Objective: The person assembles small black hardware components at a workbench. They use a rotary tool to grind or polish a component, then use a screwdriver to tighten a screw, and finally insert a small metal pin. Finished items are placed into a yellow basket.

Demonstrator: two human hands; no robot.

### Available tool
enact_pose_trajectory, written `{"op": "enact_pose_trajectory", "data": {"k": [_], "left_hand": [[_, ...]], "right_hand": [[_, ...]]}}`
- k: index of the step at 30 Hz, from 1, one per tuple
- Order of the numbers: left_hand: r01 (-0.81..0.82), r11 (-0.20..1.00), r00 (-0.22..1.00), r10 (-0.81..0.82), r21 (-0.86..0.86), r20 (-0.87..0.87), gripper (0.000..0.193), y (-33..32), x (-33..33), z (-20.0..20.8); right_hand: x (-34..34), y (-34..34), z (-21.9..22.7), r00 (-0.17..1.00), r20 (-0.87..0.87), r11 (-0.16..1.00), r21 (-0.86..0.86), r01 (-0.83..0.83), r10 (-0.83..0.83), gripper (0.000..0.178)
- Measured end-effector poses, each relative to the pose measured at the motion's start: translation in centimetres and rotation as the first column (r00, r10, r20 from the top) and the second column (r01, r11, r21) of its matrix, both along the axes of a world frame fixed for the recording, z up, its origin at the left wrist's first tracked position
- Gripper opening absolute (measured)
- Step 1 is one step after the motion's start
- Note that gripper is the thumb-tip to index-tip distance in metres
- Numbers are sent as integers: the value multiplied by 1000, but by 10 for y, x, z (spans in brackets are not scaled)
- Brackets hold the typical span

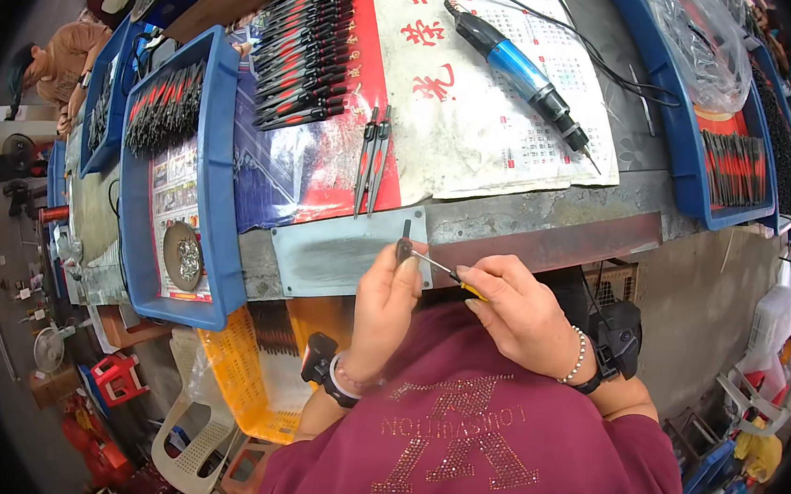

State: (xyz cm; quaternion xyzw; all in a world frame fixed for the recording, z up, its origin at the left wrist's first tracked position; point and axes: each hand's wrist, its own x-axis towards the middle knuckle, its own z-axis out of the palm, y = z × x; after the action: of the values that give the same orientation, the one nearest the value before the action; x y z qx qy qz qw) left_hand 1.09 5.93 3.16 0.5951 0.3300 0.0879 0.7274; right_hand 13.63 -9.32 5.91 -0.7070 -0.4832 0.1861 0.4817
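Observation:
My left hand (386, 295) pinches a small dark, narrow piece (404, 251) upright between thumb and fingers, above a grey metal plate (319, 257) at the table's front edge. My right hand (523, 317) is closed around the yellow-and-black handle of a small screwdriver (473, 290). Its thin shaft points left, and the tip meets or nearly meets the dark piece; the exact contact is too small to tell. Beyond my hands, two slim black-and-red pieces (372, 165) lie side by side. A row of many similar black-and-red pieces (304, 51) lies farther back.
A blue corded electric screwdriver (519, 70) lies on printed paper (479, 151). Blue bins (215, 269) stand left, one with a dish of small metal parts (183, 257); another blue bin (692, 193) stands right. A yellow basket (234, 374) sits below. Other people (59, 62) are far left.

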Motion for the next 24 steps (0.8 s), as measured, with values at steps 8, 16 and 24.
{"op": "enact_pose_trajectory", "data": {"k": [8, 16, 24], "left_hand": [[15, 999, 1000, -14, -41, 18, 21, 1, 0, 0], [27, 990, 999, -25, 138, -20, 20, -3, 0, -2], [104, 846, 993, -60, 524, -99, 20, -9, -1, -6]], "right_hand": [[-1, 2, -3, 998, 60, 1000, 12, 14, -15, 41], [-1, 3, -4, 987, -146, 997, -21, 72, -75, 30], [-5, -1, -12, 994, 11, 994, 13, 105, -105, 22]]}}
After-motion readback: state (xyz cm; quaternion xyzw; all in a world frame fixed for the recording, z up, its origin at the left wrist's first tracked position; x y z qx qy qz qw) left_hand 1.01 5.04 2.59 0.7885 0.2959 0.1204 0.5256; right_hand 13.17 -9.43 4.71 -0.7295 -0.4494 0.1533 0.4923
